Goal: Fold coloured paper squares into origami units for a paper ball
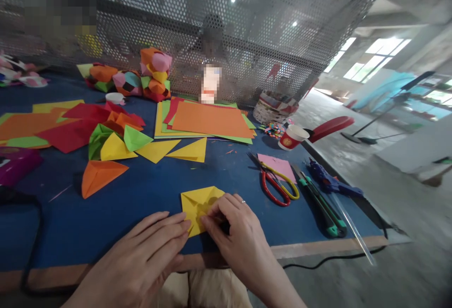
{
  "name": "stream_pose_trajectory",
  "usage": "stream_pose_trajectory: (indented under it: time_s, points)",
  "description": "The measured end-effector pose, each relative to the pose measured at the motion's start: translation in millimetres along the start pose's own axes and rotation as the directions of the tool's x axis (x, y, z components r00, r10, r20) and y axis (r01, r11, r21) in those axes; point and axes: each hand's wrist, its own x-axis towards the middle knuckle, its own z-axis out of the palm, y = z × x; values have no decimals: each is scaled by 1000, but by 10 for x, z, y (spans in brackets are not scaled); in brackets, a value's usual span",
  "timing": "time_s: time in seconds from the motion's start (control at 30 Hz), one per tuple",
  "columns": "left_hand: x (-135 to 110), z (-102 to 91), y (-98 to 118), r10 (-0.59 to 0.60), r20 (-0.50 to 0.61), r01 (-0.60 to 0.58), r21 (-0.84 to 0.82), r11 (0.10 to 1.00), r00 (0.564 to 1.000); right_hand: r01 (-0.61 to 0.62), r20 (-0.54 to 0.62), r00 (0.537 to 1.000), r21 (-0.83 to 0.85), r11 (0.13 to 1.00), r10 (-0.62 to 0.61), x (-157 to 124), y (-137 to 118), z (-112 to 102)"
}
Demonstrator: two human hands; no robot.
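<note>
A folded square of yellow paper [196, 198] lies on the blue tabletop close to the front edge, with creases across it. My left hand [141, 249] rests beside it, fingers stretched out flat and the tips on the paper's left edge. With thumb and forefinger together, my right hand [238, 228] pinches the paper on its right side; its fingers hide part of that side. Beyond are folded paper pieces: an orange one [102, 176], a yellow one [116, 148] and a green one [136, 137].
Scissors [278, 185] on pink paper, utility knives [323, 204] and a blue glue gun [332, 181] lie to the right. A paper cup [292, 137] stands behind them. Stacked coloured paper [208, 119] and finished paper shapes [155, 75] sit at the back. A black cable [37, 232] runs at left.
</note>
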Motion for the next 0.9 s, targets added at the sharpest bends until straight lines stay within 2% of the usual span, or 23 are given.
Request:
stream_pose_trajectory:
  time_s: [0.17, 0.27, 0.47, 0.6, 0.9]
  points:
    - [-39, 30, 2, 48, -4, -48, 29, 998, 999, -6, -7, 1000, -46, 999, 5, 0, 3, 10]
    - [4, 31, 18, 9, -37, -9, 3, 1000, 999, 2, -18, 1000, -44, 999, -3, -2, 10, 12]
    - [3, 160, 95, -91, 5, 91, -42, 995, 996, 19, -41, 999, -22, 1000, -20, 3, 16, 26]
    - [-61, 234, 129, -119, -5, 118, -73, 990, 993, 15, -53, 998, 3, 1000, -15, 4, 25, 43]
    - [-94, 247, 151, -167, -12, 164, -121, 979, 986, -17, -54, 998, 6, 1000, 17, -7, 68, 50]
